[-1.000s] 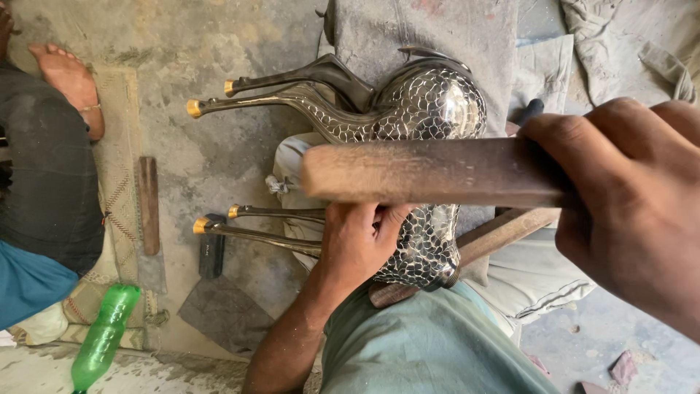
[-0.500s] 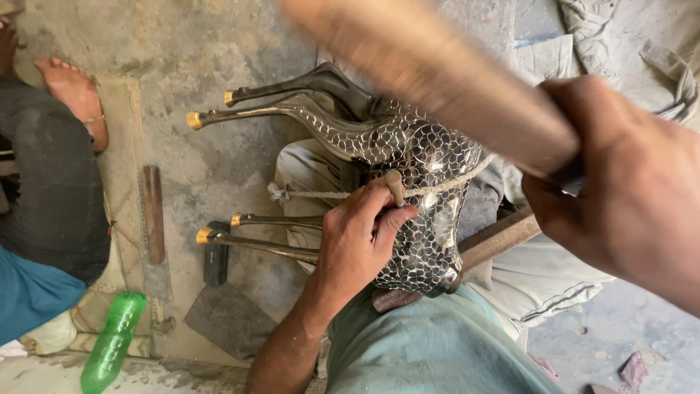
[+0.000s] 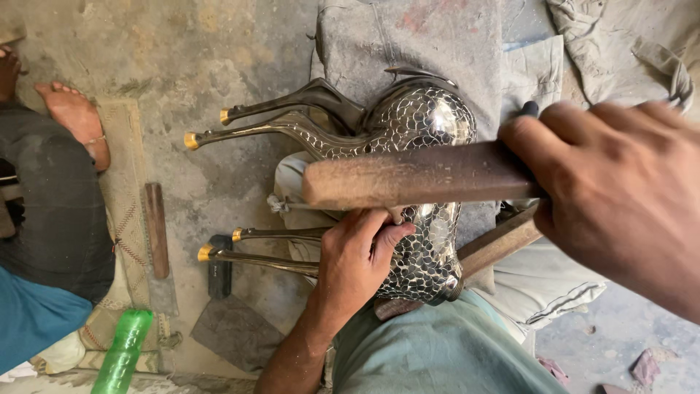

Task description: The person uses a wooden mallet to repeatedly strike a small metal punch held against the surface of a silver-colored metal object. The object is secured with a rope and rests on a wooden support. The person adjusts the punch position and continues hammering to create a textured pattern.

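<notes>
**Wooden Mallet Over Metal Animal Figure: Hand Positions**

The right hand (image 3: 620, 197) is clenched around the dark handle end of a wooden mallet (image 3: 419, 175). The mallet extends out from the fist to the hand's left, lying level across the view, with its blunt brown end just above the left hand.

The left hand (image 3: 357, 263) is closed on the metal animal figure (image 3: 423, 124), gripping it at the lower part of the body where the two nearer legs join. The thumb lies along the patterned surface; the fingers wrap over the edge toward the legs. Whether the mallet touches the figure cannot be told.

The figure lies on its side across the person's lap, on grey cloth (image 3: 437, 44). Its body carries a mosaic of shiny scale-like pieces. Four slender legs with gold-coloured tips (image 3: 191, 140) point away from the left hand, out over the concrete floor (image 3: 182, 58).

Under the figure, just beside the right wrist, a second wooden bar (image 3: 499, 244) runs at a slant.

Beyond the leg tips, well apart from both hands:
- a flat file-like tool (image 3: 156, 230) on the floor
- a small dark block (image 3: 219, 266)
- a green plastic bottle (image 3: 124, 350)
- another person's bare foot (image 3: 73, 117)
</notes>
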The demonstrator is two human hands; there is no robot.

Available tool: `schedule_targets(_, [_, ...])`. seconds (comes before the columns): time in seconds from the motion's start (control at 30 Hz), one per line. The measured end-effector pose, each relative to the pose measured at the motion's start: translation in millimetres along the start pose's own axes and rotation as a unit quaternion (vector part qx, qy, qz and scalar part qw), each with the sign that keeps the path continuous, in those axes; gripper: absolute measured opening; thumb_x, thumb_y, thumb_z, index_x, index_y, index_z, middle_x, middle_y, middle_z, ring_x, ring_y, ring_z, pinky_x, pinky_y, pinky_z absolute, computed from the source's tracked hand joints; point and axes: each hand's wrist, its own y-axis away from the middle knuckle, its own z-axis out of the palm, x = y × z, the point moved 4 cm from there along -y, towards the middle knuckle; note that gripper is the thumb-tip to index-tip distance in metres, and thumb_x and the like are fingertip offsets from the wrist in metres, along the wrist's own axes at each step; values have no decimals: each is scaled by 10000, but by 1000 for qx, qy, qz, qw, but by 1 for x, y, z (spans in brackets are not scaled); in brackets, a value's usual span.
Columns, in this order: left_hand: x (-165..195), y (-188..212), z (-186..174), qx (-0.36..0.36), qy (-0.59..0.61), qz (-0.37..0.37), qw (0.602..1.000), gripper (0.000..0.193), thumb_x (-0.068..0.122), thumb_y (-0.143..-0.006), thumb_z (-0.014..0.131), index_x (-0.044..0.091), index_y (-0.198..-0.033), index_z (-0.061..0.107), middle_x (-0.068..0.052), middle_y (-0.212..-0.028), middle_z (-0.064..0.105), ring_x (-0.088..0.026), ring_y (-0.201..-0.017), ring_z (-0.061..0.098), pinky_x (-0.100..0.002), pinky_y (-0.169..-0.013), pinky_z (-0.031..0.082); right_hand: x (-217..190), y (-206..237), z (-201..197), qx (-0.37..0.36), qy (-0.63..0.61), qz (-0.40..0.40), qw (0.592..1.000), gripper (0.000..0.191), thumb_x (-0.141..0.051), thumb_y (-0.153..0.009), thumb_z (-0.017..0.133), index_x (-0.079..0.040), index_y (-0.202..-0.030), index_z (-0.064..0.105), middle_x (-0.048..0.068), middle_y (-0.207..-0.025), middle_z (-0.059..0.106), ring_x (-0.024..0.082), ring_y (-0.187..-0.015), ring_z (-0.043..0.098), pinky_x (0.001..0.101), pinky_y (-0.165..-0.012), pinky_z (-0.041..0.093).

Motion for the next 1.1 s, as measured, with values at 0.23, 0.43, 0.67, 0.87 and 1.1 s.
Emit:
schedule_targets(0.23, [-2, -2, 1, 4, 14, -28, 1000, 210, 195, -984, 745, 43, -1065, 626, -73, -929, 693, -218, -776, 717, -347, -648, 554, 4, 3, -5, 95, -112, -13, 989, 390, -77, -826, 712, -101, -1211, 652, 105, -957, 720, 254, -774, 729, 417, -732, 595])
schedule_targets(0.43, [-3, 1, 1, 11, 18, -20, 1000, 208, 201, -996, 741, 54, -1091, 628, -70, -950, 704, -214, -793, 722, -349, -670, 565, 3, -3, -7, 96, -160, -18, 982, 517, -95, -673, 743, -109, -1183, 657, 77, -955, 720, 284, -843, 720, 453, -729, 561])
schedule_targets(0.67, [-6, 1, 3, 7, 4, -15, 1000, 209, 220, -1003, 733, 48, -1045, 623, -77, -941, 698, -200, -804, 736, -326, -675, 588, -3, 4, -20, 152, -127, -30, 980, 490, -119, -717, 741, -86, -1197, 651, 99, -946, 706, 283, -842, 708, 448, -779, 574])
schedule_targets(0.87, [-8, 4, 5, -6, 0, -17, 1000, 193, 212, -985, 734, 55, -1072, 663, -51, -902, 711, -192, -774, 718, -328, -671, 583, -5, 0, -16, 98, -73, -29, 992, 447, -112, -747, 765, -146, -1181, 665, 42, -953, 724, 237, -839, 723, 436, -812, 577])
schedule_targets(1.1, [-2, 2, 0, 21, -12, 34, 999, 179, 192, -1006, 729, 70, -1111, 652, -51, -972, 714, -223, -848, 724, -364, -738, 567, 1, 6, 6, 82, -93, -18, 992, 459, -199, -777, 776, -149, -1215, 646, 54, -966, 727, 223, -826, 730, 409, -741, 581])
